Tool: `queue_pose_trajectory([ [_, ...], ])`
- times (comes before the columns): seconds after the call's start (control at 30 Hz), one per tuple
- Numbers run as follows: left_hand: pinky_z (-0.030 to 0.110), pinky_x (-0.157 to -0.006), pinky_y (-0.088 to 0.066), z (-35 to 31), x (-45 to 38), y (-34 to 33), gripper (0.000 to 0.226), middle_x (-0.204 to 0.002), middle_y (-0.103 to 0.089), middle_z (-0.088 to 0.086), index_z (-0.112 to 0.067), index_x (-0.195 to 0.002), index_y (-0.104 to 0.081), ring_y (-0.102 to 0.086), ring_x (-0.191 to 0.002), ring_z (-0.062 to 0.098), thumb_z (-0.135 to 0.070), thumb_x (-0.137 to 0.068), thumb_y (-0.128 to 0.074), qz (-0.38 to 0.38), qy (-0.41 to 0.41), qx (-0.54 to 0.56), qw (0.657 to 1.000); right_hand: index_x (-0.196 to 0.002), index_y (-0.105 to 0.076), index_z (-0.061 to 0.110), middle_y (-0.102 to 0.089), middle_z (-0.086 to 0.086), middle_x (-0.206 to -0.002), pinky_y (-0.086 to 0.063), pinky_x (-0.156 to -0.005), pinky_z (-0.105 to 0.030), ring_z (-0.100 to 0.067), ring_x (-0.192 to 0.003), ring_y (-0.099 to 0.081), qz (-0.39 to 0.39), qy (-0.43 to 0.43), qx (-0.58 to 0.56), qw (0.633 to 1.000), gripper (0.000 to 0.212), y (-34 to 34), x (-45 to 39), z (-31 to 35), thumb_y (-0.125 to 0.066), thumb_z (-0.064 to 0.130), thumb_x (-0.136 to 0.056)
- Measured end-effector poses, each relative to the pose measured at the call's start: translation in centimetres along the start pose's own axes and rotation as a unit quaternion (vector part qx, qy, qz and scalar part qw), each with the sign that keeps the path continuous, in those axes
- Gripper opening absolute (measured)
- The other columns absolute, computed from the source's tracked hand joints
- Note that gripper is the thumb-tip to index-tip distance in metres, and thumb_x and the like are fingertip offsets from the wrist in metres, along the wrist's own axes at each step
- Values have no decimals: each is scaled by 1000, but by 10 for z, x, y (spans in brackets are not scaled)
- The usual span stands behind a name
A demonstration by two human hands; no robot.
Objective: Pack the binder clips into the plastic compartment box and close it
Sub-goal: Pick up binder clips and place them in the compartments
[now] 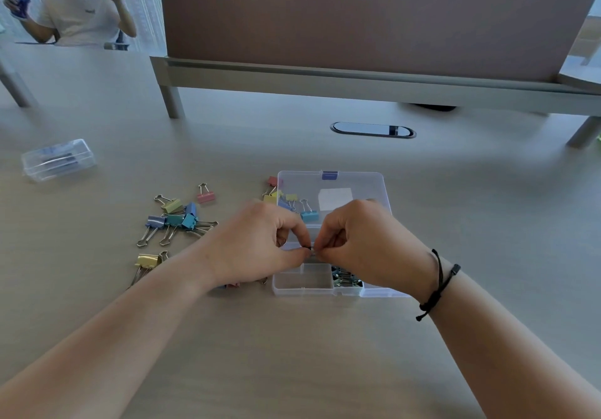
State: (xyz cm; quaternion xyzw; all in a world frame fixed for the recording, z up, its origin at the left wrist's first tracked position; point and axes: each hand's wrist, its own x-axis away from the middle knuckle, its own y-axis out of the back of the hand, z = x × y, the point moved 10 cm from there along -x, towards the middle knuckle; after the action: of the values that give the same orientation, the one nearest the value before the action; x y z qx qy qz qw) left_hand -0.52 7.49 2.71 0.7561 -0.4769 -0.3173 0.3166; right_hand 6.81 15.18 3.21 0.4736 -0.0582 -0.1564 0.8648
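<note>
Lying open on the worktop (325, 353): the plastic compartment box (304, 283), lid (335, 191) flung back on the far side, purple latch (329, 175) at the far edge, a blank white label (335, 198) showing through, no writing readable on it. Meeting above the box's middle: left hand (257, 243) and right hand (364, 243), fingers (294, 223) of both curled in and pinching one small binder clip (311, 249) between them, mostly hidden. Sitting in a near compartment, partly covered by the right hand: dark clips (344, 278). Lying left of the box: a loose clump of coloured clips (177, 218), a pink one (205, 195), a yellow one (148, 261). Resting at the lid's left edge: more coloured clips (292, 202). Further left of the box: a small clear case (58, 159). Beyond the box: an oval cable port (372, 130), a brown divider panel (357, 15). Circling the right wrist: a black cord bracelet (437, 283).
</note>
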Motion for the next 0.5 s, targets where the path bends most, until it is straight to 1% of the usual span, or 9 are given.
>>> queue_pose_trajectory([
  [0.07, 15, -50, -32, 2, 0, -1, 2, -52, -41, -11, -29, -81, -76, -42, -49, 6, -29, -81, -78, -1, 5, 4, 1000, -81, -79, 20, -69, 9, -68, -51, -61, -12, -6, -64, -63, -1, -3, 2, 1000, 10, -3, -2, 0, -72, 13, -82],
  [0.13, 16, -50, -31, 4, -1, -2, 4, -51, -41, -12, -28, -77, -76, -41, -49, 6, -28, -80, -78, 1, 12, 11, 1000, -77, -78, 21, -66, 11, -63, -48, -54, -9, -3, -58, -60, 1, -10, 4, 1000, 10, -5, -6, -1, -74, 13, -79],
  [0.23, 17, -48, -30, 7, -3, -6, 7, -51, -42, -13, -25, -75, -74, -39, -48, 6, -25, -80, -79, 7, 27, 21, 999, -67, -73, 25, -62, 13, -59, -45, -49, -7, 0, -54, -57, 10, -22, -1, 1000, 17, -7, -10, -5, -75, 12, -77],
  [0.3, 17, -48, -30, 10, -3, -8, 7, -51, -42, -13, -24, -75, -74, -38, -48, 5, -25, -79, -79, 11, 39, 23, 999, -65, -70, 25, -63, 12, -61, -48, -51, -10, -2, -56, -58, 10, -19, 0, 1000, 18, -7, -11, -5, -76, 13, -76],
  [0.4, 17, -50, -31, 10, -2, -8, 8, -53, -43, -12, -24, -79, -73, -39, -48, 4, -27, -79, -81, 9, 50, 47, 998, -71, -74, 20, -65, 10, -64, -51, -56, -17, -4, -58, -58, 4, -10, 3, 1000, 8, -7, -12, -4, -77, 14, -76],
  [0.47, 16, -50, -35, 9, -2, -2, 8, -56, -48, -11, -25, -81, -69, -41, -49, 2, -26, -84, -77, -13, 63, 77, 995, -73, -74, 21, -65, 11, -65, -51, -58, -17, -3, -59, -58, 9, -7, 0, 1000, 7, -7, -11, -5, -77, 15, -76],
  [0.5, 16, -49, -36, 11, -3, 2, 8, -58, -50, -10, -23, -82, -67, -42, -50, 2, -21, -88, -72, -28, 77, 103, 991, -73, -74, 21, -66, 11, -65, -52, -60, -17, -2, -59, -58, 14, -7, -8, 1000, 7, -7, -10, -6, -78, 16, -76],
])
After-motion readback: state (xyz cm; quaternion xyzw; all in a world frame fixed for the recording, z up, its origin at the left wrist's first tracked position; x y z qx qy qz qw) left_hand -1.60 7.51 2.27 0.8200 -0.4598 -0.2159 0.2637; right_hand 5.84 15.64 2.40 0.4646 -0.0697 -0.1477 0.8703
